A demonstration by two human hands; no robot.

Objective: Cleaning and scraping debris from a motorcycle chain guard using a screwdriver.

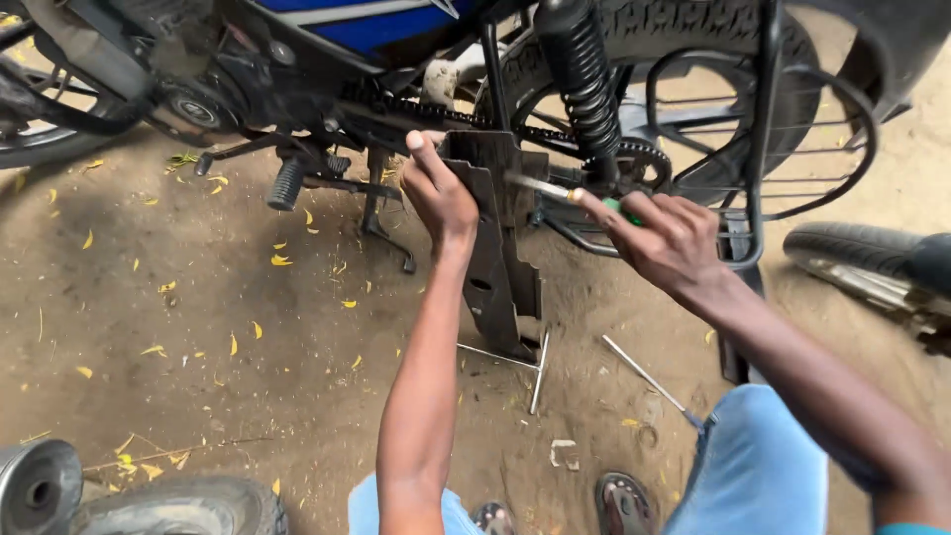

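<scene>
One motorcycle fills the upper part of the frame, with blue bodywork at upper centre, a black coil shock absorber standing upright right of centre, and the rear tyre behind it. A drive chain runs from the engine area toward the rear sprocket at centre right. Bare dirt ground, scattered with small yellow leaves, occupies the lower left and centre of the frame. A black metal chain cover stands roughly upright at the centre of the frame, its lower end resting on the ground and its upper end close to the chain. The left hand grips the upper left edge of the chain cover, fingers wrapped around the edge and thumb pointing up. The right hand, at centre right, has its fingers closed around a green-handled screwdriver, whose shaft points left toward the top of the chain cover; whether the tip touches it cannot be determined. A second tyre and a metal exhaust pipe end lie at the lower left corner. A T-shaped metal tool lies on the ground just below the chain cover, and a long thin metal tool lies right of it, near the blue-trousered knee.
</scene>
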